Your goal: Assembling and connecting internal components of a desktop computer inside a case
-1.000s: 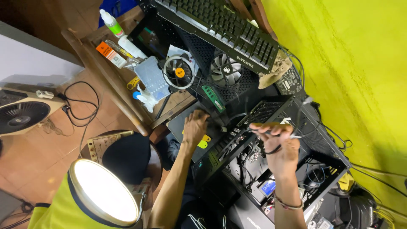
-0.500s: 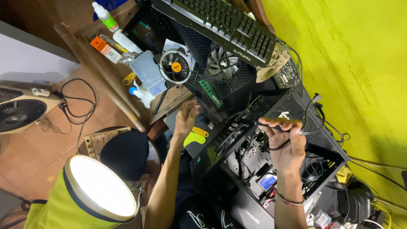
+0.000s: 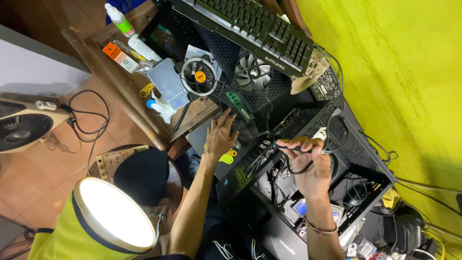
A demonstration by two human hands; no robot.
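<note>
Down over an open black case (image 3: 337,192), the right hand (image 3: 308,168) pinches a black cable (image 3: 332,132) between thumb and curled fingers; the cable loops up from the fingers and bends back toward the case's top edge, just above the exposed boards and wiring inside. The left hand (image 3: 220,137) lies flat with fingers spread on a dark panel (image 3: 202,137) at the case's left side, gripping nothing; a yellow tag (image 3: 226,157) shows just beneath the palm.

Beyond the hands, a wooden worktop (image 3: 103,62) carries a round fan (image 3: 198,76) with an orange hub, a grey box (image 3: 166,82) beside it, a white bottle with a green cap (image 3: 118,18), an orange packet (image 3: 119,55) and a blue-capped bottle (image 3: 158,107). A second fan (image 3: 252,73) sits on a black mesh surface, touching the near edge of a black keyboard (image 3: 255,30). A green memory stick (image 3: 239,107) lies near the left hand's fingertips. On the tiled floor (image 3: 38,178) at left stands a beige floor fan (image 3: 24,127) with a black cord (image 3: 89,120). A lit lamp (image 3: 113,214) glares low in the frame. A yellow wall (image 3: 399,72) fills the right.
</note>
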